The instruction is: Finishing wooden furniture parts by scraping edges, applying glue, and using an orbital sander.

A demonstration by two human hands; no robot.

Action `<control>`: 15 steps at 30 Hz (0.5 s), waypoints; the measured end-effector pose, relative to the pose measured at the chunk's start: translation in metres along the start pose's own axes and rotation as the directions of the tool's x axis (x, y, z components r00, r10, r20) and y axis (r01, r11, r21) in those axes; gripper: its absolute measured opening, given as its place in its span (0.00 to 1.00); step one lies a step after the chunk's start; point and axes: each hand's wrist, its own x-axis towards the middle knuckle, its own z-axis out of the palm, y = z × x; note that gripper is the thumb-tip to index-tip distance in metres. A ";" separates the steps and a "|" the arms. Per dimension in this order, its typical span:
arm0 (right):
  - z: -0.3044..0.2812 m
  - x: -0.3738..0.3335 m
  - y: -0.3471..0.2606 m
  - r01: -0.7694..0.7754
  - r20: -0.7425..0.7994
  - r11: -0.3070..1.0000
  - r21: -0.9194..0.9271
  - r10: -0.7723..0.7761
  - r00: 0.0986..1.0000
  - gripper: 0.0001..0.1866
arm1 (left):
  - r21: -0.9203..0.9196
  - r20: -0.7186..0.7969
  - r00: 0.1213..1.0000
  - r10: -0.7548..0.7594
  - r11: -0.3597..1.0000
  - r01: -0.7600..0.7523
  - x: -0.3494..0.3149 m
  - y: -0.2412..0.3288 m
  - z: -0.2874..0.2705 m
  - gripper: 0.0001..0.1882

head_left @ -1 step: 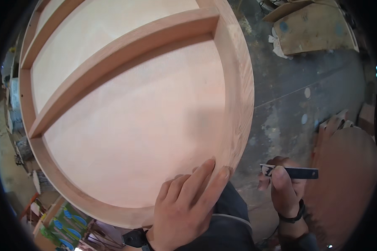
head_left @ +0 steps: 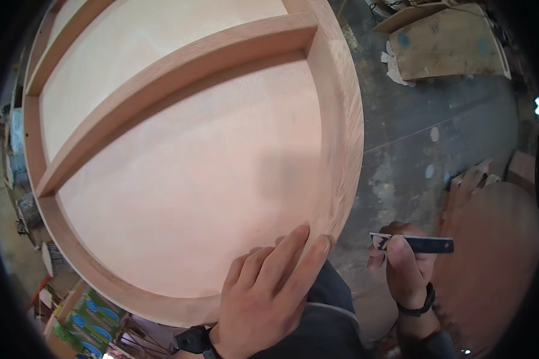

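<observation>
A large wooden panel (head_left: 185, 173) with a raised frame rim (head_left: 342, 143) and a crossbar (head_left: 173, 78) fills the left and middle. On the rim's near right end lies my left hand (head_left: 269, 287), its fingers stretched over the wood and panel, holding nothing. To the right, apart from the panel, my right hand (head_left: 404, 272) is closed around a short, dark flat strip (head_left: 428, 244). The strip has a pale edge, a light jagged marking at one end and a small hole at the other; its exact kind I cannot make out. My thumb presses on it.
Beyond the panel's right edge is a stained grey floor (head_left: 401, 161). A brown board (head_left: 449, 45) lies at the far right. A rounded brown sheet (head_left: 491, 251) and wood offcuts (head_left: 470, 185) are at the right. A green package (head_left: 93, 323) sits at lower left.
The view has shifted very slightly, so the panel and floor items sit a little differently. Both hands keep their poses.
</observation>
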 end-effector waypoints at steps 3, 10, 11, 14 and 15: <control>0.001 0.020 -0.012 0.015 0.040 0.999 -0.031 -0.014 0.999 0.15 | -0.160 0.035 0.996 -0.081 0.983 0.085 0.014 0.006 -0.001 0.36; -0.013 0.064 -0.063 0.078 0.130 0.960 -0.269 -0.045 0.991 0.13 | -0.200 -0.102 0.983 -0.152 0.971 0.130 0.037 0.011 0.011 0.33; -0.012 0.071 -0.068 0.176 0.172 0.941 -0.290 -0.130 0.977 0.12 | -0.193 -0.092 0.983 -0.160 0.971 0.140 0.038 0.011 0.010 0.32; -0.012 0.092 -0.095 0.292 0.279 0.825 -0.484 -0.171 0.945 0.10 | -0.185 -0.088 0.977 -0.194 0.967 0.175 0.041 0.014 0.008 0.31; -0.015 0.098 -0.104 0.319 0.340 0.790 -0.524 -0.150 0.929 0.10 | -0.205 -0.100 0.974 -0.203 0.962 0.179 0.039 0.013 0.008 0.31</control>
